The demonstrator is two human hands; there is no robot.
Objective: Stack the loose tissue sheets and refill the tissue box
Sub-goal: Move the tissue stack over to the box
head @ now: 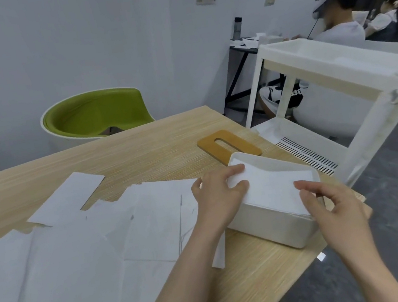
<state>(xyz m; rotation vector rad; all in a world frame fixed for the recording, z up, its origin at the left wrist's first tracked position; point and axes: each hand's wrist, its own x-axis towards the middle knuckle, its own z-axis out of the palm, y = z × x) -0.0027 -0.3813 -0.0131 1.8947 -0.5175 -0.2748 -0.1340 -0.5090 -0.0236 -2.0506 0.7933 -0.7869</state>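
A white open tissue box (272, 228) stands near the table's right edge. A folded stack of white tissue (270, 186) lies in its top. My left hand (217, 195) holds the stack's left end, fingers over it and thumb under its edge. My right hand (335, 206) pinches the stack's near right corner with curled fingers. Several loose tissue sheets (77, 252) lie spread over the left and middle of the wooden table (144, 149). The box's tan wooden lid (229, 145), with a slot in it, lies flat behind the box.
A white tiered cart (339, 78) stands close to the table's right side. A green chair (95, 113) sits behind the table. Two people sit at a desk in the far right background. Grey floor lies to the right.
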